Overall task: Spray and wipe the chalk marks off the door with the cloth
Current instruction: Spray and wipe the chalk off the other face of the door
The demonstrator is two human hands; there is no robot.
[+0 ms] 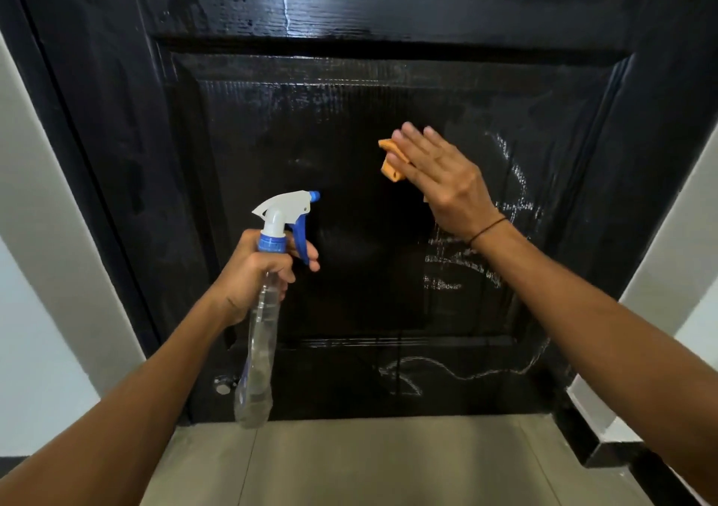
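Both forearms reach in from the bottom edge. Curled round the neck of a clear spray bottle (259, 334), the left hand (254, 272) has one finger on its blue trigger. With fingers straight, the right hand (439, 173) presses an orange cloth (389, 164) flat against the black door (311, 125). White chalk marks (458, 268) remain below and right of that hand.

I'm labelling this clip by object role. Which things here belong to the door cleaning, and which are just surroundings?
In use:
- spray bottle, gripped by the left hand
- orange cloth, pressed flat to the door by the right hand
- chalk marks at the panel's right and bottom

Surroundings:
- tiled floor
- white wall
- wrist band
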